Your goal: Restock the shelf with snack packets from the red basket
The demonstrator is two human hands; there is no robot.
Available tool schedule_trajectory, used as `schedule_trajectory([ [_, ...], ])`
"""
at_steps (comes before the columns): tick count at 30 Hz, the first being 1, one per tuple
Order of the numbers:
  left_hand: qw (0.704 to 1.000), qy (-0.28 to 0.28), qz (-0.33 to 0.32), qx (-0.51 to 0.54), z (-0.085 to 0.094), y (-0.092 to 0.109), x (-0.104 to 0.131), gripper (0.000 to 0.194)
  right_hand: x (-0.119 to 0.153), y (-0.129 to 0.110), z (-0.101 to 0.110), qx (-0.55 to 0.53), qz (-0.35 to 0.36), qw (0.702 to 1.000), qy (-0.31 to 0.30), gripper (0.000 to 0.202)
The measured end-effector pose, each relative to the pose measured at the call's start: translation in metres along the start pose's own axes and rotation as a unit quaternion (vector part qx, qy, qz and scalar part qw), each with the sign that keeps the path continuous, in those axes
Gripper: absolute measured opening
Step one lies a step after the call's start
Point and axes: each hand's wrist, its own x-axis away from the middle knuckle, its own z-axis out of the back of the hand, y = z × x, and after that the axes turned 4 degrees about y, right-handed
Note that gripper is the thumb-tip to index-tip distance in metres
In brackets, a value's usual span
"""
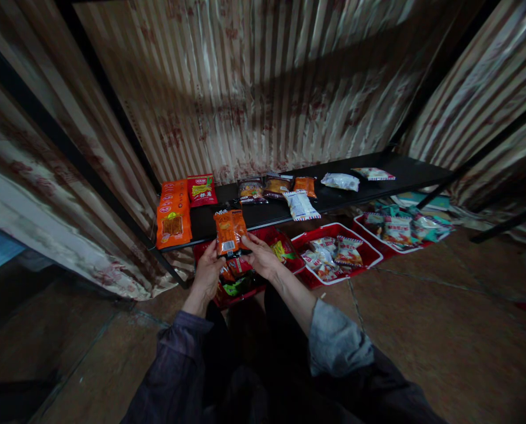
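Observation:
An orange snack packet [230, 231] with a barcode is held between my two hands at the front edge of the black shelf [360, 191]. My left hand [208, 271] grips its lower left side, and my right hand [260, 255] pinches its lower right side. On the shelf behind it lie a large orange bag [174, 215] and a red packet [202, 190] at the left. Dark packets [251, 190], a small orange packet [305, 186] and a white packet [301, 205] lie right of them.
Below the shelf are red baskets holding snack packets: one under my hands [263, 287], one with white-and-red packets [373, 257], one with teal packets [417, 249]. Further right on the shelf sit two pale packets [340, 181]. Black metal posts [108, 100] and a striped curtain [245, 76] surround it.

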Motion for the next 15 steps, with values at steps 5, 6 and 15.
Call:
schedule_trajectory([
  [5,1.000,0.022,-0.014,0.009,0.007,-0.002,-0.004,0.062,0.002,-0.002,0.007,-0.043,-0.028,0.997,-0.055,0.040],
  [6,1.000,0.023,-0.015,0.013,0.008,-0.003,-0.004,0.062,0.002,-0.002,0.008,-0.041,-0.032,0.997,-0.056,0.040],
  [15,0.998,0.037,-0.009,0.045,0.016,-0.008,-0.007,0.065,-0.003,0.006,0.009,0.024,-0.018,0.999,-0.033,0.041],
])
